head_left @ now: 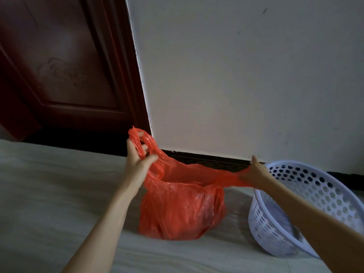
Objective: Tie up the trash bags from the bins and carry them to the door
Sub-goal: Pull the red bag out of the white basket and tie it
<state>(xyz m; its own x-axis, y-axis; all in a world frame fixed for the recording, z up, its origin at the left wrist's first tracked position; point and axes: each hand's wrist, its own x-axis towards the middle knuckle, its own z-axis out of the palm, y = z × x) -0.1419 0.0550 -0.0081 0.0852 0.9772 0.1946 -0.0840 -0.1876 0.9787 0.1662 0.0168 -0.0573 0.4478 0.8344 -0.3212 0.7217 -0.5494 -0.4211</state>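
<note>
Thin crinkly red plastic trash bag (pixel 181 203) sits on pale floor (pixel 49 194) beside tilted white perforated plastic bin (pixel 315 194), near dark wooden door (pixel 65 66); looks soft, light, tear-prone. Left hand (pixel 137 160) fingers curl round one handle loop, right hand (pixel 254 174) pinches the other taut; handles judged the best hold.

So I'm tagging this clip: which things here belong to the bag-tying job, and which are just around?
In the job: red bag; left hand; right hand; door.

Just around: white basket, tipped beside the bag; wall.
</note>
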